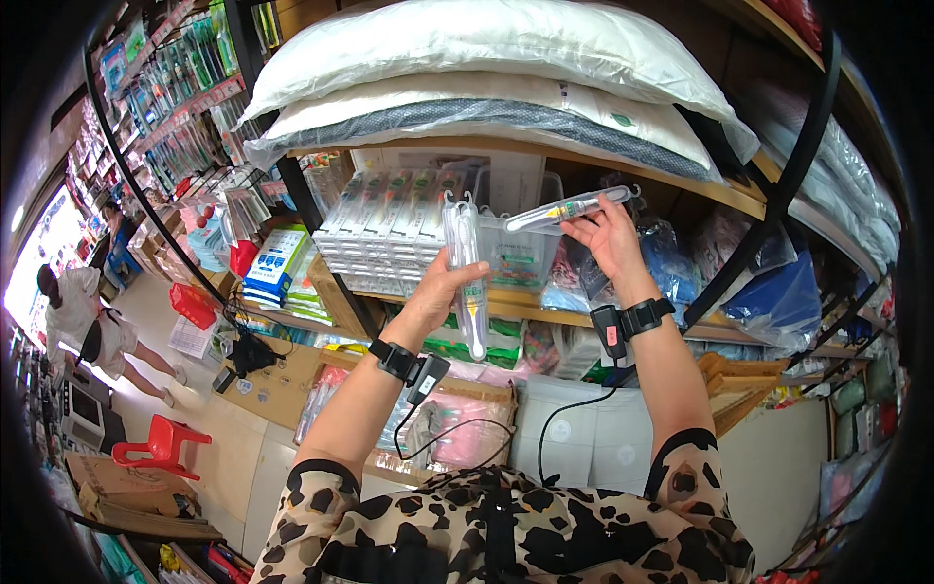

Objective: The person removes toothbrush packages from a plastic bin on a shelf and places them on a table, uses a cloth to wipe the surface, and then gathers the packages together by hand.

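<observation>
My left hand (443, 295) is closed round a slim clear plastic pack (474, 318), held roughly upright with its thumb across the front. White hook-shaped ends stick up at its top; whether it is one pack or more I cannot tell. Farther right, my right hand (606, 240) pinches a similar slim pack (555, 212), tilted nearly level, near its hooked end. Long white pieces with yellow marks show through both; their exact kind is unclear. Just beyond the left hand, stacked clear packs (384, 219) with green marks fill a shelf. A clear plastic bin (516, 255) stands between the hands, behind them.
Bagged pillows (496, 49) lie on the shelf above. Black metal posts (302, 190) frame the rack. Bagged goods (671, 263) sit at right, pink packs (462, 428) below. A red stool (162, 446) and a person (92, 331) are at left. Cables hang from my wrist straps.
</observation>
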`<state>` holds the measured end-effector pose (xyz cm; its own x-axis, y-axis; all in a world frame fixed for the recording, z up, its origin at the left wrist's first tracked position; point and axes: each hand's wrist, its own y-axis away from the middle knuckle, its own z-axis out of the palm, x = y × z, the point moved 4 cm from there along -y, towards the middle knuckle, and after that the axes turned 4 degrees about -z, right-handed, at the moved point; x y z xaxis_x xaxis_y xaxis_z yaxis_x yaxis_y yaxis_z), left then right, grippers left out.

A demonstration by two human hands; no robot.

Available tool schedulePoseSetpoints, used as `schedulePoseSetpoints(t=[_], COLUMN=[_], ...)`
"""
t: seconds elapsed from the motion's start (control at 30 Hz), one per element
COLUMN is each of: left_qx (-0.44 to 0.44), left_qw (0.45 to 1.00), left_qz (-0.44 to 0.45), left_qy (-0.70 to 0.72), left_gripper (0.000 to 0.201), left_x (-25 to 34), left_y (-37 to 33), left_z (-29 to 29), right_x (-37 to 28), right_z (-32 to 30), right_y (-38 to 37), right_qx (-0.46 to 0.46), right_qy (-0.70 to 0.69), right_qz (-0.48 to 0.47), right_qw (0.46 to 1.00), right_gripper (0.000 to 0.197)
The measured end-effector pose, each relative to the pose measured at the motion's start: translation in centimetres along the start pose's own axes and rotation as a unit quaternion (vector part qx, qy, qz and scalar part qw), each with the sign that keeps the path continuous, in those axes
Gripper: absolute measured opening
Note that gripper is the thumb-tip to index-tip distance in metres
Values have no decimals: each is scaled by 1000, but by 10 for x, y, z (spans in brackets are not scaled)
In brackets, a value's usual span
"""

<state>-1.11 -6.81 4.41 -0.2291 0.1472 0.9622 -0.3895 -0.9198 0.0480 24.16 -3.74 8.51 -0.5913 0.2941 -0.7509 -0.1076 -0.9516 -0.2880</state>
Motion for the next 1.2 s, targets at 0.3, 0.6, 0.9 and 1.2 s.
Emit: schedulePoseSetpoints(t=[0.3,0.6,0.9,1.2], left_qx=[5,10,13,5], left_qw=[999,999,1000,1000], left_qz=[42,40,12,25], left_qy=[-2,3,-6,12], left_gripper=[54,59,59,63], left_x=[8,-5,-9,-9], left_y=[-4,7,27,30], left_z=[-9,-20,-31,-27], right_x=[30,99,139,157], right_z=[-7,-15,-4,-9], right_y=[-56,-120,-135,-155], right_qx=[92,2,-121,-224], right_qy=[108,418,661,722], right_qz=[-83,-38,-41,51], right_qw=[986,908,740,652], right_gripper=[28,16,36,29])
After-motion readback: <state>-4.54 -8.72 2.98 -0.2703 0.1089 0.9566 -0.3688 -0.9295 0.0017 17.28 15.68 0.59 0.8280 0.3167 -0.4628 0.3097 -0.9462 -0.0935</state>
